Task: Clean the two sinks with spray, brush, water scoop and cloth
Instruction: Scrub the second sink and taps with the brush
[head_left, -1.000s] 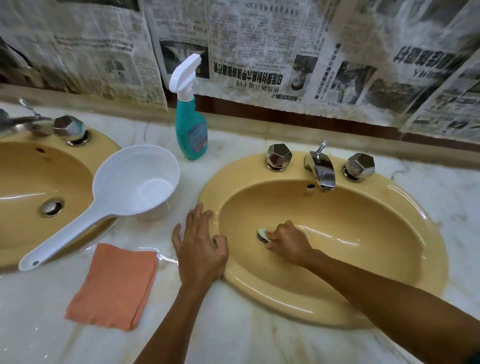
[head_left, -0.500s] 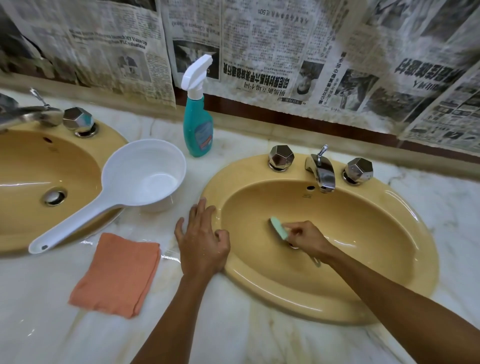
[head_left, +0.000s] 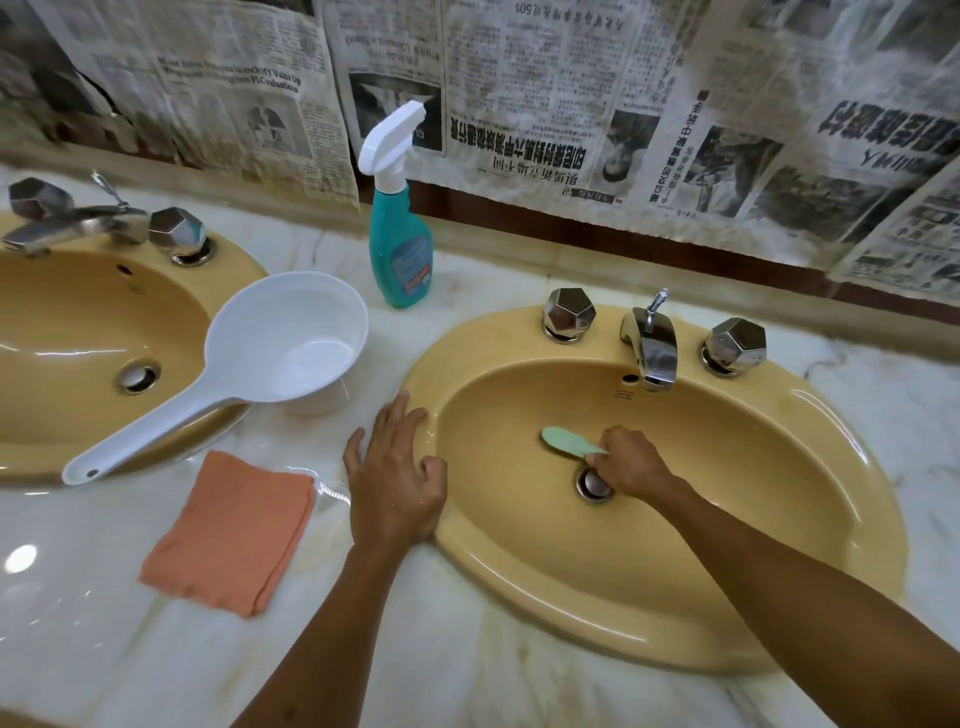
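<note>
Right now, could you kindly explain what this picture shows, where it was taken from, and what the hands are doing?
No machine here: a camera worn on a person's head looks down at their two bare hands. The right hand grips a green brush inside the right sink, near its drain. The left hand rests on that sink's rim. On the marble counter stand a spray bottle and a white water scoop, and an orange cloth lies folded. A second sink is at left.
</note>
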